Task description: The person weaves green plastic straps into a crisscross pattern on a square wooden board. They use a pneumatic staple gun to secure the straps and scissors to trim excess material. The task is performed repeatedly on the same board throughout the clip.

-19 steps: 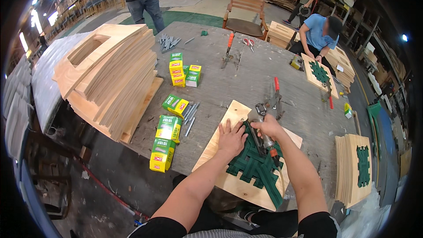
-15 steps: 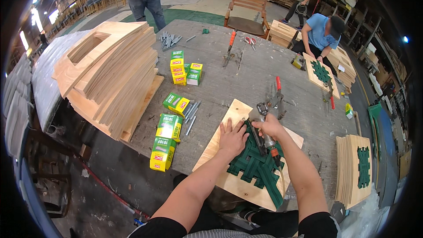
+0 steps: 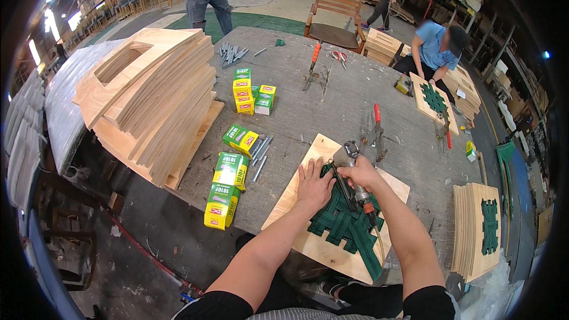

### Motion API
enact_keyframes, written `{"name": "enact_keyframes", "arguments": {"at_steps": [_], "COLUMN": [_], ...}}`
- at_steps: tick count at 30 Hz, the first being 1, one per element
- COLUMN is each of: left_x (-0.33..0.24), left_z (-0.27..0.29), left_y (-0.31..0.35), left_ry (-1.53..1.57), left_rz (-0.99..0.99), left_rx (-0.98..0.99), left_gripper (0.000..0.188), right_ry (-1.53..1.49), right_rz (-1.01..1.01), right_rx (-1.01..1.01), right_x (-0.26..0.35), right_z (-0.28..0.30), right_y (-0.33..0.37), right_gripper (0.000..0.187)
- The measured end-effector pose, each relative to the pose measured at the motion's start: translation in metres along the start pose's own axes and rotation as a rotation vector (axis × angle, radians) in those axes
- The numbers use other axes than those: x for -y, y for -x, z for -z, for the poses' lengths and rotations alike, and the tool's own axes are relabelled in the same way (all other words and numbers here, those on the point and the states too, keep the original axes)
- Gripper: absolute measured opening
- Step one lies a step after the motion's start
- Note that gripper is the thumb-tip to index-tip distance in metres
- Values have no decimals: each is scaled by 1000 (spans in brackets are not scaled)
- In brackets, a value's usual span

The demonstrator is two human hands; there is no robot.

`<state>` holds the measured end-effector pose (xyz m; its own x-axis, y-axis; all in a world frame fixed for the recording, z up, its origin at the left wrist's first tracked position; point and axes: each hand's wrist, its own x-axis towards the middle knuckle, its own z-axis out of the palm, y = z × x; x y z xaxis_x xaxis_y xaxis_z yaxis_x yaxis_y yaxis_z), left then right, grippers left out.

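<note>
Head-worn fisheye, downward over worktable

I have a pale, flat plywood panel with visible grain lying askew at lower centre of the frame, one corner pointing up and another down toward the bottom edge. Across its middle lies dark green fabric webbing, its straps woven over and under, with short ends jutting out. One longer strap slants down to the panel's lower-right part. My left hand lies flat over the upper-left side of the weave. In my right hand I grip a silver-grey metal staple gun with a long dark magazine and orange-red collar, slanting across the webbing.
</note>
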<state>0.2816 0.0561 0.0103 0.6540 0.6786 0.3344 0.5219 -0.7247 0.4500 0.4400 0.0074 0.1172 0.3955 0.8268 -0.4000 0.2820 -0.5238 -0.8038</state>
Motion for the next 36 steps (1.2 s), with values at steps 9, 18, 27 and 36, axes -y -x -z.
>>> {"name": "enact_keyframes", "arguments": {"at_steps": [9,18,27,36], "left_x": [0,2,3,-3], "left_z": [5,9,7,12], "left_y": [3,4,1,1], "left_ry": [86,92,75,86], "left_rz": [-8,-4,-16,-30], "left_rx": [13,13,-37,-28], "left_gripper": [32,28,29,29], "right_ry": [-22,-20,26,9], "right_rz": [2,24,2,-1], "right_rx": [56,34,2,-3], "right_x": [-1,0,-8,-8], "right_z": [-3,-6,2,12], "right_y": [2,9,-4,0], "right_gripper": [21,21,31,28]}}
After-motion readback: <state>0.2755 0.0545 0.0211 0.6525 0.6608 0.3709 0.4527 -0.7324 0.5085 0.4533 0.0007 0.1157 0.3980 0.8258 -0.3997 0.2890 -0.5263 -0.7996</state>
